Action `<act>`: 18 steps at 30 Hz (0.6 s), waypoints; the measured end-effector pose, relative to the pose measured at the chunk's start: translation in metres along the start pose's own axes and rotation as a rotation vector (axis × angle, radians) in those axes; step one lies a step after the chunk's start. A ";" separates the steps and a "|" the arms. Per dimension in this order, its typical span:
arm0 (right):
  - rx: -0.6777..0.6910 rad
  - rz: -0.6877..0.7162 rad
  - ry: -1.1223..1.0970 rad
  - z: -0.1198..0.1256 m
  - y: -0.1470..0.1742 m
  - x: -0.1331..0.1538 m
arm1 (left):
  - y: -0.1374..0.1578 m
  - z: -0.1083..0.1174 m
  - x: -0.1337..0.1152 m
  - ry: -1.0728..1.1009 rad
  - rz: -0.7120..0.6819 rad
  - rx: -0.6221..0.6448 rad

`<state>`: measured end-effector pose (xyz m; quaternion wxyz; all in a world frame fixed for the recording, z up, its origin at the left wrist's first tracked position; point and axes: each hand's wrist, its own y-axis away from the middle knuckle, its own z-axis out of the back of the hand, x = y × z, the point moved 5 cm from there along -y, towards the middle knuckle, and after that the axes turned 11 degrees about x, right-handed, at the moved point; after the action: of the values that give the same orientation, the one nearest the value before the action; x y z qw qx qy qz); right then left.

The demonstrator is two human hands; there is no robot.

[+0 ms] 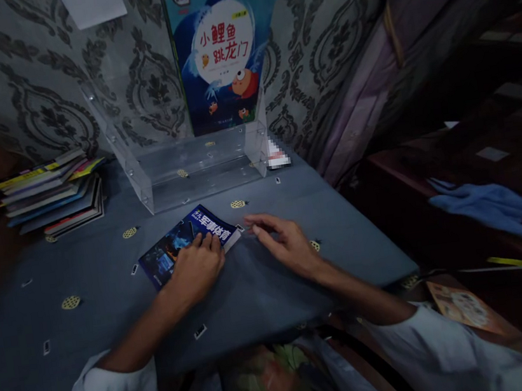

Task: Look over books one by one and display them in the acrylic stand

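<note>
A small dark blue book point(180, 233) with white Chinese lettering lies at a slant on the blue-grey table. My left hand point(197, 261) rests on top of its cover, fingers slightly bent and touching it; the thumb is mostly hidden. To the right of the book, my right hand point(287, 242) hovers just over the tabletop. Its fingers and thumb are stretched out toward the book's corner, with nothing visible between them. Behind the book stands a clear plastic rack point(190, 166), which carries a tall blue picture book point(225, 107) with red lettering and cartoon fish.
A stack of books point(57, 200) stands at the table's left. Patterned fabric point(155, 87) hangs behind the rack. Right of the table are a blue cloth point(488, 204) and an orange booklet point(466, 308), both lower down. The tablecloth point(110, 331) has pineapple prints.
</note>
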<state>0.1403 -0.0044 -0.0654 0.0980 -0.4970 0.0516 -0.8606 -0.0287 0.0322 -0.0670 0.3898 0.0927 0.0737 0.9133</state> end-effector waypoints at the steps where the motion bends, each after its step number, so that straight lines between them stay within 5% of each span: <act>1: 0.007 0.014 0.011 -0.002 0.000 0.001 | 0.000 0.000 -0.001 -0.005 0.002 -0.005; 6: 0.150 0.122 0.134 -0.023 -0.001 0.004 | 0.003 -0.001 0.003 0.019 0.009 -0.047; 11: 0.273 0.216 0.306 -0.038 0.001 -0.001 | 0.022 -0.004 0.050 0.040 0.138 -0.057; 14: 0.278 0.223 0.322 -0.039 -0.001 -0.003 | 0.040 -0.007 0.080 0.040 0.312 0.021; 18: 0.321 0.217 0.424 -0.045 -0.022 -0.014 | 0.051 -0.003 0.077 0.084 0.311 0.148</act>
<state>0.1055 0.0201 -0.0959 0.2543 -0.2756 -0.0132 -0.9269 -0.1172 0.0531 -0.0510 0.2327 0.0930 0.1417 0.9577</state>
